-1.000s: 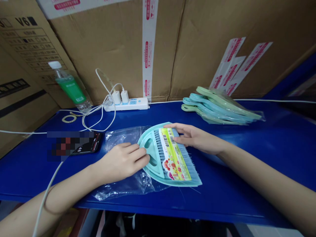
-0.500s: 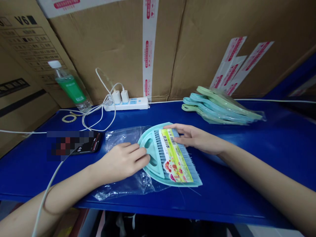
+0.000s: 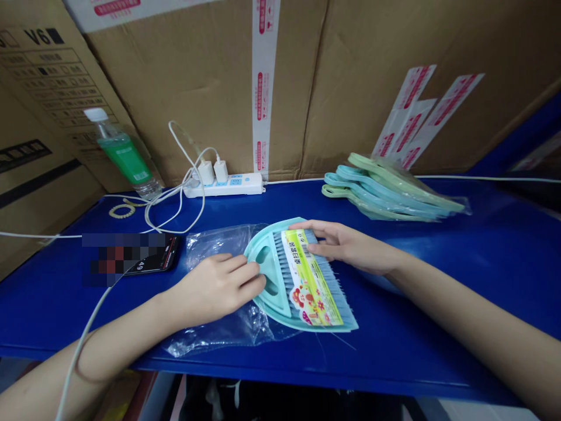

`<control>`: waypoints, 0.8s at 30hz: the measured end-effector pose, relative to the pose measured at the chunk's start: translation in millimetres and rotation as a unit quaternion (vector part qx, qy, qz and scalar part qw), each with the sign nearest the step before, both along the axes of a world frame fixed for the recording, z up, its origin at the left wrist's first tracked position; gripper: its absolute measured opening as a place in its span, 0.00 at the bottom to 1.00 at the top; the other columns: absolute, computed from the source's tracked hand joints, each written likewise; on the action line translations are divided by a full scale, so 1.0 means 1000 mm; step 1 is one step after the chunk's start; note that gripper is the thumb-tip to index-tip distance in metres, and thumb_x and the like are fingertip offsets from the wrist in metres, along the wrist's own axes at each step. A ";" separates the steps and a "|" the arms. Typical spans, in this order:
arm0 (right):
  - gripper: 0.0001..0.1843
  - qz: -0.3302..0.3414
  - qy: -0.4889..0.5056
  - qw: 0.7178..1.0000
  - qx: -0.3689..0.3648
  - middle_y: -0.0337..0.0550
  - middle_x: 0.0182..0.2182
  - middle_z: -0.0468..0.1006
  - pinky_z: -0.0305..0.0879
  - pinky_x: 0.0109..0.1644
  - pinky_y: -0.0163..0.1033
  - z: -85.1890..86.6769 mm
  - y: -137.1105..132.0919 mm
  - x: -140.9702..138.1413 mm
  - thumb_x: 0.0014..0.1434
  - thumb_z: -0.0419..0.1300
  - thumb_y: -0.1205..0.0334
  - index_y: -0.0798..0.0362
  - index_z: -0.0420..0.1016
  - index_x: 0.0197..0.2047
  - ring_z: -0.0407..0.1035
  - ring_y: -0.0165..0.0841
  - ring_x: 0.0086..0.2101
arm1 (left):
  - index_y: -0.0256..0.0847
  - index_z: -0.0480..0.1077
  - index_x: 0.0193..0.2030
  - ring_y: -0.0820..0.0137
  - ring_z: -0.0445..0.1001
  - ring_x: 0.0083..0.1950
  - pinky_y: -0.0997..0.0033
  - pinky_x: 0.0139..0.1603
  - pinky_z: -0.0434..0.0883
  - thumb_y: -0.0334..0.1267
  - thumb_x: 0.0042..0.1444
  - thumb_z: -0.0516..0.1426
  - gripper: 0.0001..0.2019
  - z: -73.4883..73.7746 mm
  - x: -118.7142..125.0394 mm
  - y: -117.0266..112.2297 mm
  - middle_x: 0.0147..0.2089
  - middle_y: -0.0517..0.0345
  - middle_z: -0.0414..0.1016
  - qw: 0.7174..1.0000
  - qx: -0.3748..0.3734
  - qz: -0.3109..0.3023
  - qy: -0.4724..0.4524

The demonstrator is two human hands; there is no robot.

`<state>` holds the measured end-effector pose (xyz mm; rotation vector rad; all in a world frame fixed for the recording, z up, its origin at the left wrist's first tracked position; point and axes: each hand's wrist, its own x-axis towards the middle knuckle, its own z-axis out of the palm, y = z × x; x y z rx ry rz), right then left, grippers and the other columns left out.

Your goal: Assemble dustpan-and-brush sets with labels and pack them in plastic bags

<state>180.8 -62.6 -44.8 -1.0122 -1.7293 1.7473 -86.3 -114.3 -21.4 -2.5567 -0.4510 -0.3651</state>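
Note:
A light-blue mini dustpan [image 3: 272,231] lies on the blue tabletop with a matching hand brush [image 3: 280,295] nested in it, grey-blue bristles to the right. Around the bristles is a yellow-green paper label [image 3: 316,286] with cartoon pictures. My left hand [image 3: 223,286] is closed on the dustpan's rounded left end, beside the brush's grip holes; its thumb is hidden. At the upper right edge, my right hand [image 3: 335,240] pinches the dustpan and bristles, thumb by the label. A crumpled clear plastic bag [image 3: 214,237] lies beneath my left hand and partly under the dustpan.
Several green and blue bagged dustpans [image 3: 385,193] are stacked at the back right. A power strip [image 3: 241,184] with white cables, a bottle [image 3: 125,155], a beaded bracelet [image 3: 121,211] and a partly blurred phone [image 3: 162,257] are on the left. Cardboard boxes [image 3: 210,76] stand behind.
Both hands keep the same hold on the dustpan and brush. The view has shifted very slightly, and the phone's displayed digits have changed.

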 end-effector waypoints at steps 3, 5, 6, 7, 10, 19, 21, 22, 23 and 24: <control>0.30 0.001 -0.003 1.000 -0.002 0.47 0.50 0.74 0.70 0.44 0.42 0.000 0.000 0.000 0.54 0.64 0.52 0.50 0.65 0.58 0.70 0.39 0.47 | 0.37 0.69 0.36 0.71 0.72 0.29 0.71 0.26 0.68 0.26 0.64 0.44 0.14 0.000 0.000 0.000 0.32 0.58 0.75 1.000 -0.001 0.001 0.002; 0.30 0.000 -0.007 1.000 -0.003 0.47 0.50 0.74 0.69 0.45 0.42 0.000 0.000 -0.001 0.54 0.64 0.52 0.50 0.65 0.58 0.70 0.39 0.47 | 0.37 0.69 0.36 0.71 0.72 0.29 0.71 0.26 0.68 0.26 0.64 0.44 0.14 0.000 0.000 0.000 0.32 0.58 0.75 1.000 -0.001 0.001 0.002; 0.30 0.000 -0.008 1.000 -0.004 0.47 0.50 0.74 0.69 0.45 0.42 0.000 0.000 -0.001 0.54 0.64 0.52 0.50 0.65 0.59 0.70 0.39 0.47 | 0.37 0.68 0.36 0.71 0.72 0.29 0.72 0.26 0.68 0.26 0.64 0.44 0.13 0.000 0.000 0.000 0.33 0.58 0.75 1.000 -0.001 0.001 0.003; 0.30 0.000 -0.010 1.000 -0.005 0.47 0.50 0.74 0.69 0.45 0.42 0.000 0.000 -0.001 0.54 0.64 0.52 0.50 0.64 0.59 0.70 0.38 0.47 | 0.37 0.68 0.36 0.71 0.72 0.29 0.72 0.26 0.68 0.26 0.64 0.45 0.13 0.000 0.000 0.000 0.33 0.58 0.75 1.000 0.000 0.001 0.004; 0.30 -0.002 -0.009 1.000 -0.009 0.48 0.50 0.73 0.69 0.44 0.41 0.000 0.000 -0.001 0.54 0.64 0.53 0.50 0.64 0.59 0.70 0.38 0.47 | 0.38 0.68 0.36 0.71 0.72 0.29 0.72 0.26 0.68 0.26 0.63 0.46 0.11 0.000 0.000 -0.001 0.33 0.58 0.75 1.000 0.001 0.004 0.010; 0.28 0.010 0.005 1.000 0.002 0.47 0.50 0.73 0.70 0.44 0.41 0.000 0.000 0.001 0.56 0.63 0.53 0.50 0.65 0.58 0.71 0.37 0.46 | 0.37 0.69 0.37 0.72 0.71 0.29 0.72 0.27 0.68 0.26 0.64 0.45 0.13 0.002 0.001 0.000 0.33 0.57 0.75 1.000 0.002 0.008 0.016; 0.27 0.010 0.006 1.000 0.001 0.47 0.50 0.73 0.70 0.44 0.41 0.000 0.000 0.001 0.56 0.63 0.54 0.49 0.66 0.58 0.71 0.36 0.46 | 0.37 0.69 0.36 0.71 0.71 0.29 0.72 0.27 0.68 0.26 0.64 0.44 0.14 0.002 0.001 -0.001 0.33 0.57 0.75 1.000 0.000 0.006 0.017; 0.27 0.011 0.006 1.000 0.000 0.47 0.50 0.73 0.70 0.44 0.41 0.000 0.000 0.001 0.56 0.63 0.54 0.49 0.66 0.58 0.71 0.36 0.47 | 0.37 0.69 0.36 0.71 0.71 0.29 0.72 0.27 0.68 0.26 0.64 0.43 0.14 0.003 0.001 -0.001 0.33 0.57 0.75 1.000 -0.001 0.006 0.017; 0.27 0.012 0.007 1.000 0.000 0.47 0.50 0.73 0.70 0.44 0.41 0.000 0.000 0.001 0.57 0.63 0.54 0.49 0.66 0.58 0.71 0.37 0.47 | 0.37 0.69 0.37 0.71 0.71 0.29 0.72 0.27 0.68 0.25 0.64 0.43 0.15 0.003 0.001 -0.001 0.33 0.57 0.75 1.000 -0.001 0.006 0.018; 0.27 0.014 0.009 1.000 0.000 0.47 0.50 0.73 0.70 0.44 0.42 -0.001 0.000 0.001 0.57 0.63 0.54 0.49 0.66 0.58 0.70 0.37 0.47 | 0.37 0.69 0.37 0.71 0.71 0.29 0.72 0.27 0.68 0.25 0.64 0.44 0.15 0.003 0.001 -0.001 0.33 0.57 0.75 1.000 0.000 0.006 0.018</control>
